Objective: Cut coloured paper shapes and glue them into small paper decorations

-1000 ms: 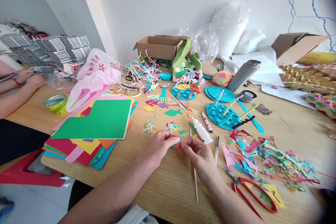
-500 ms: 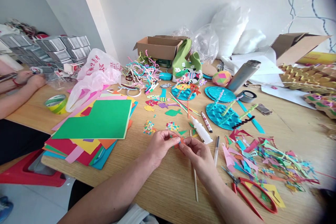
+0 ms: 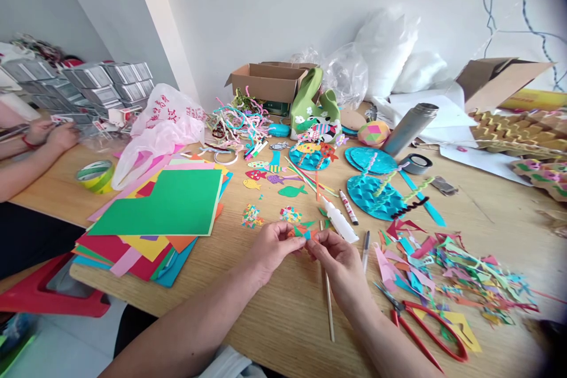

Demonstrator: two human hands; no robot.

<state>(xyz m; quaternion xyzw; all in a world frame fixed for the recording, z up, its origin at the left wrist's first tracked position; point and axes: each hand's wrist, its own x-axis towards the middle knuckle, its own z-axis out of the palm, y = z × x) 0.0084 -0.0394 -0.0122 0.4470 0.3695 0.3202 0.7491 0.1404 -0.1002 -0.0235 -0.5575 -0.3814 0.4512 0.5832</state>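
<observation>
Between my two hands is a small orange paper cutout (image 3: 297,232) with green and blue bits on it; it may be a fish, though fingers cover much of it. My left hand (image 3: 273,249) pinches its left side. The fingertips of my right hand (image 3: 340,260) close on its right side. Just beyond lie a pile of paper dots (image 3: 290,214), a green paper fish (image 3: 292,191) and a white glue bottle (image 3: 340,221). A thin wooden stick (image 3: 328,301) runs beneath my right hand, with a pen (image 3: 365,251) beside it.
Red-handled scissors (image 3: 434,331) and paper scraps (image 3: 452,271) lie at the right. A stack of coloured paper (image 3: 168,201) is on the left. Blue discs (image 3: 372,192), a steel flask (image 3: 410,127) and a green bag (image 3: 312,109) stand farther back. Another person's hands (image 3: 57,136) are at far left.
The orange cutout has been turned or tilted between my fingers, so its green and blue bits now show. Both hands stay in nearly the same place.
</observation>
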